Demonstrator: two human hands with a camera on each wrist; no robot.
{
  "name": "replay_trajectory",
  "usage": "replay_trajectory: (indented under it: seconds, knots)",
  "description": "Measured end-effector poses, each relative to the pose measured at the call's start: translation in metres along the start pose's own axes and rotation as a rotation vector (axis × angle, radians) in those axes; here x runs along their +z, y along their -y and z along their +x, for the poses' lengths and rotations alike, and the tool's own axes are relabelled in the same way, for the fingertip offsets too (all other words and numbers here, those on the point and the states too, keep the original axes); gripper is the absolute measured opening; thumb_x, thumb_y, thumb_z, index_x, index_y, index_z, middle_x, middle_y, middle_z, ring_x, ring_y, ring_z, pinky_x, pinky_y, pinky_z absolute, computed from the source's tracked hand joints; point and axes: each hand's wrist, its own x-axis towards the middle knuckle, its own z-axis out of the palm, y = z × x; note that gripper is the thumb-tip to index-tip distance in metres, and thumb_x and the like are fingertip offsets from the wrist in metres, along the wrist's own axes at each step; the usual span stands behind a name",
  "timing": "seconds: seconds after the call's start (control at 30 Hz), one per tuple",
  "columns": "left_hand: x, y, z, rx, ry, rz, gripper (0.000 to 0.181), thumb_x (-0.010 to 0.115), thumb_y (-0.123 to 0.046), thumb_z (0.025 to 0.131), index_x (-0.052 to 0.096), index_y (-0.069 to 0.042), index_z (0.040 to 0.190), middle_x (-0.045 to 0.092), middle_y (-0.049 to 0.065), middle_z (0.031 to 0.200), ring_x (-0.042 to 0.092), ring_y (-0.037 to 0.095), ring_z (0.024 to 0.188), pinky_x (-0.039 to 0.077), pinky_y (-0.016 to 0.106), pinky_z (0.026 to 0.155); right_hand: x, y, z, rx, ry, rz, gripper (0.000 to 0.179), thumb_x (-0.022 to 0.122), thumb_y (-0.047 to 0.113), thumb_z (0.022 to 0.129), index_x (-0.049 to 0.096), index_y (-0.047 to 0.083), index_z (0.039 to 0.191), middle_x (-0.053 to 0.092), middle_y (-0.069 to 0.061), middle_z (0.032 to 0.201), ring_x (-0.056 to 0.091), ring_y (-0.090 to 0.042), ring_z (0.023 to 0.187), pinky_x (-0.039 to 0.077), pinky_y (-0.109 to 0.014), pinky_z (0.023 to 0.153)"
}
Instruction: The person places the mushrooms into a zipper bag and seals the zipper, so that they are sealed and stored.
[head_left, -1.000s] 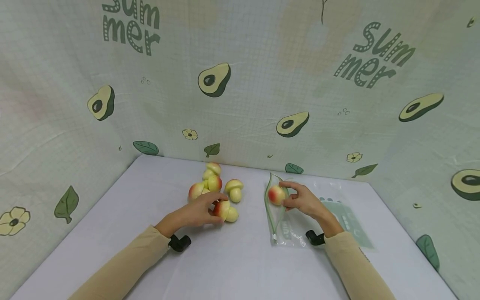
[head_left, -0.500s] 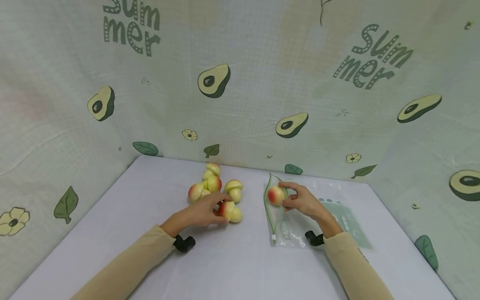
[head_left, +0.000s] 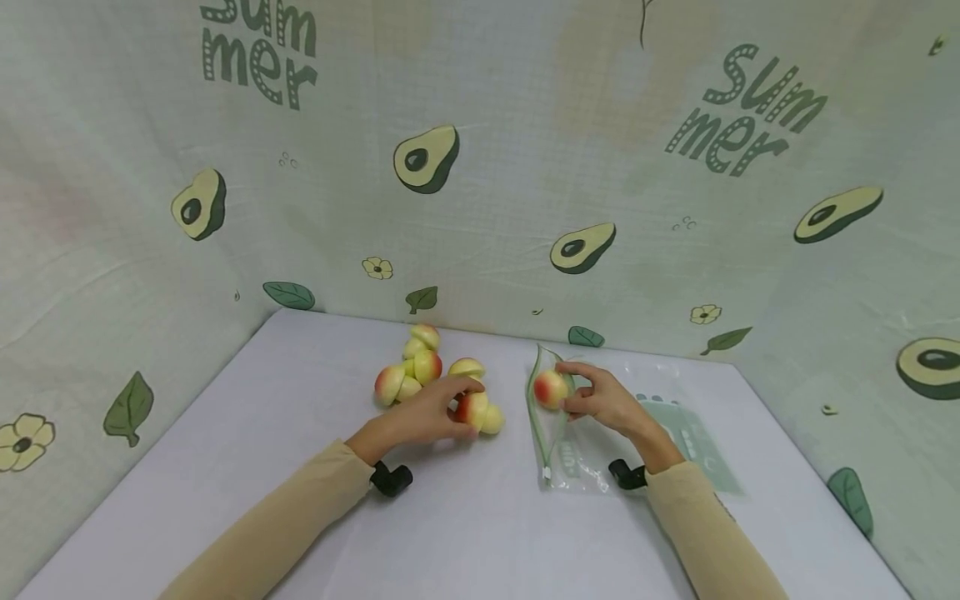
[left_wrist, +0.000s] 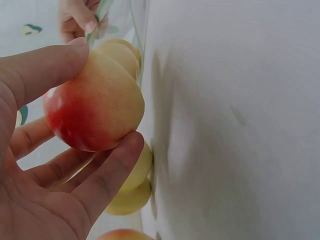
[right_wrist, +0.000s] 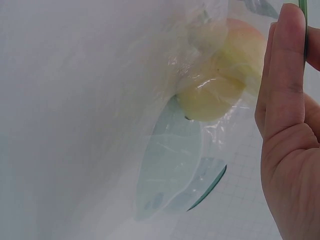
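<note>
My left hand (head_left: 423,412) pinches a toy mushroom (head_left: 472,412) by its red and yellow cap, just above the white table. In the left wrist view, thumb and fingers lie on either side of that mushroom (left_wrist: 97,105). My right hand (head_left: 603,402) pinches the green-edged mouth of a clear zip bag (head_left: 592,467). Another toy mushroom (head_left: 550,389) lies inside near the mouth. Through the film in the right wrist view, the bagged mushroom (right_wrist: 212,92) shows beside my right hand (right_wrist: 290,115); the green edge runs between finger and thumb.
Several more toy mushrooms (head_left: 427,367) lie in a loose group left of the bag; one mushroom (head_left: 467,368) is partly hidden behind my left hand. A printed cloth (head_left: 510,167) stands as a wall around the table's back and sides.
My left hand has moved right, toward the bag, with the mushroom in its fingers. The right hand and the bag have stayed almost still.
</note>
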Motion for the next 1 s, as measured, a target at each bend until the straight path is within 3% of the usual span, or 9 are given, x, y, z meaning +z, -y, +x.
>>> replay_trajectory:
  seconds: [0.23,0.53,0.67,0.83,1.0]
  knots:
    - [0.007,-0.002,0.012,0.041,-0.038,0.028,0.057,0.079,-0.021,0.079,0.053,-0.011,0.129,0.054,-0.001,0.121,0.051,0.013,0.103,0.05,0.024,0.08,0.0,0.009,-0.003,0.01,0.007,0.022,0.062,0.064,-0.009,0.084,0.038,-0.007,0.14,0.051,-0.031,0.126,0.062,-0.02,0.069,0.056,-0.043,0.068]
    - [0.013,-0.009,0.021,0.034,-0.059,0.068,0.059,0.078,-0.024,0.079,0.052,-0.011,0.131,0.054,-0.001,0.121,0.051,0.012,0.101,0.049,0.023,0.081,0.003,0.029,-0.013,0.012,0.016,0.017,0.061,0.064,-0.007,0.084,0.038,-0.009,0.14,0.05,-0.031,0.127,0.062,-0.022,0.071,0.056,-0.042,0.069]
    - [0.017,-0.011,0.027,0.036,-0.089,0.019,0.059,0.078,-0.021,0.079,0.052,-0.009,0.131,0.054,0.001,0.12,0.052,0.013,0.1,0.05,0.021,0.079,0.003,0.031,-0.013,0.023,0.016,0.012,0.061,0.063,-0.008,0.085,0.038,-0.008,0.14,0.049,-0.031,0.128,0.062,-0.023,0.072,0.056,-0.044,0.07]
    - [0.025,-0.016,0.034,0.027,-0.122,-0.046,0.058,0.078,-0.017,0.08,0.051,-0.006,0.13,0.054,0.003,0.116,0.05,0.016,0.1,0.051,0.021,0.077,0.002,0.02,-0.008,0.015,0.013,0.014,0.062,0.063,-0.009,0.084,0.038,-0.008,0.14,0.055,-0.034,0.117,0.062,-0.022,0.069,0.055,-0.048,0.07]
    - [0.033,-0.02,0.042,0.008,-0.199,0.007,0.057,0.079,-0.019,0.079,0.053,-0.008,0.128,0.055,0.003,0.108,0.051,0.016,0.095,0.051,0.021,0.075,-0.001,0.002,0.0,0.021,-0.001,0.003,0.063,0.064,-0.008,0.083,0.039,-0.004,0.141,0.06,-0.03,0.11,0.061,-0.019,0.067,0.055,-0.046,0.069]
